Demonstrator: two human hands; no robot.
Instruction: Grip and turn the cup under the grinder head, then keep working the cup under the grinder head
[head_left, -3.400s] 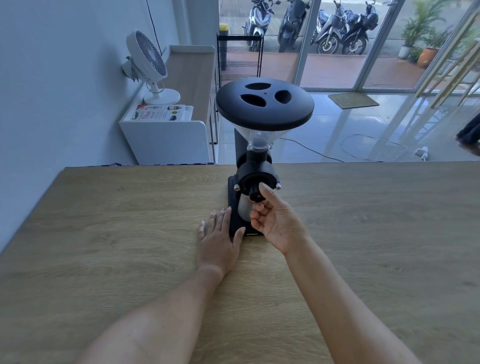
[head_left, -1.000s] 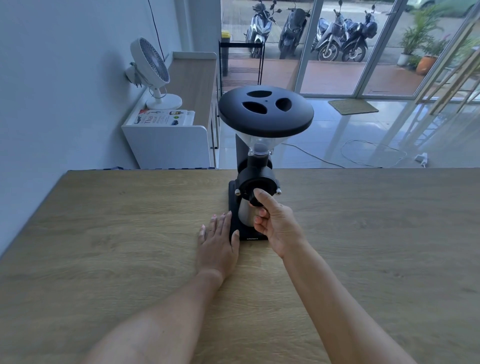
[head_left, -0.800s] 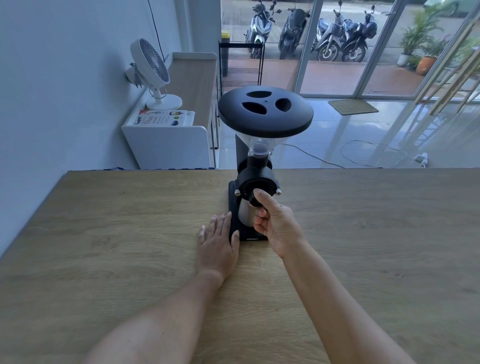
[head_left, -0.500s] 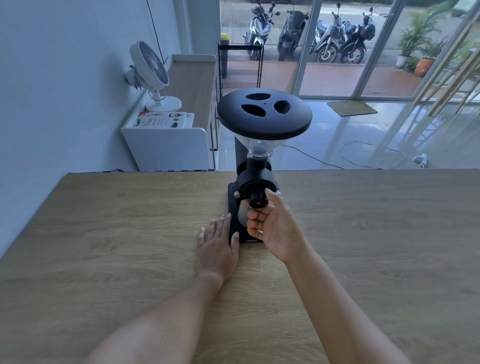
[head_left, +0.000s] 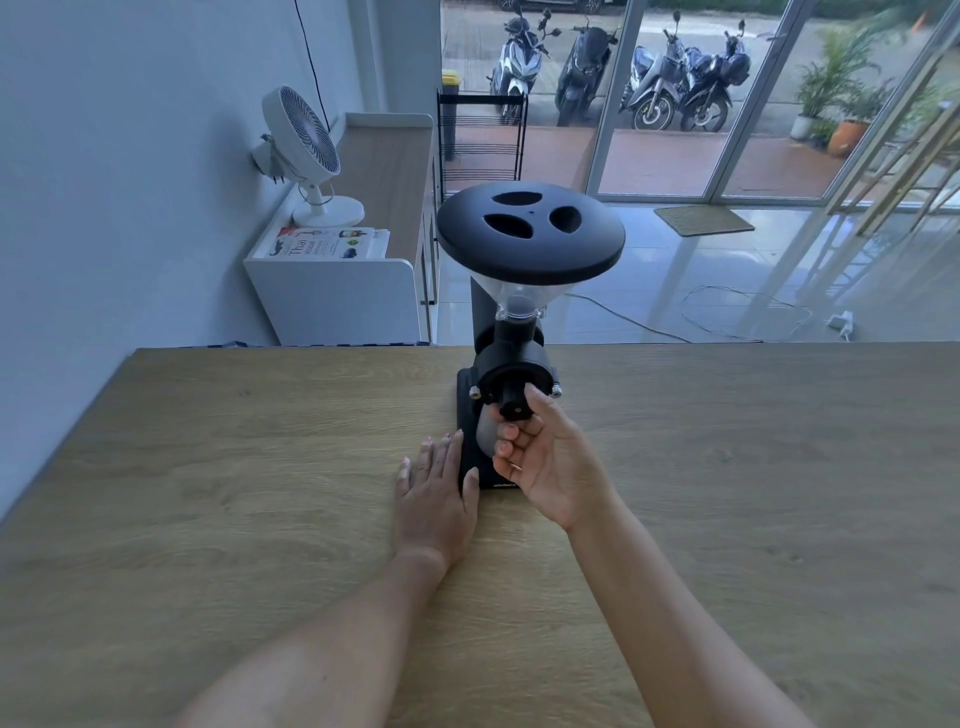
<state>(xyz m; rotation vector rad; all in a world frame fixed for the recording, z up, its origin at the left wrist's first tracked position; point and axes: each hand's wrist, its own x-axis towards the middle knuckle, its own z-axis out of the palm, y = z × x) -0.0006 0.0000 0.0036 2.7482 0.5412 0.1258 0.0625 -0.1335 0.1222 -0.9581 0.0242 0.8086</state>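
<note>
A wide wooden desk (head_left: 208, 493) fills the lower part of the view, seen from my own head looking down along both bare forearms. Beyond its far edge are a white cabinet (head_left: 332, 296) with a white fan (head_left: 301, 140) on top, then glass doors with parked scooters (head_left: 613, 67) outside.

A black coffee grinder (head_left: 511, 364) stands upright near the middle of the desk, close to its far edge. Its broad round lid (head_left: 530, 234), with three openings, sits on a clear funnel-shaped hopper (head_left: 519, 296).

My left hand (head_left: 434, 499) lies flat on the desk, fingers straight, with the thumb edge touching the grinder's base (head_left: 470, 462). My right hand (head_left: 545, 457) is raised in front of the grinder, palm turned toward me, fingers curled. The thumb and forefinger pinch the small black knob (head_left: 514, 408) on the grinder's round front. A metal cup sits behind my curled fingers; I cannot tell if they touch it.

I judge the risks as follows. The grinder is tall and top-heavy, so a hard twist or pull on the knob could tip it toward me or slide it. My flat left hand only rests beside the base and would not stop that. My pinch is light, so my fingers could slip off the knob.
</note>
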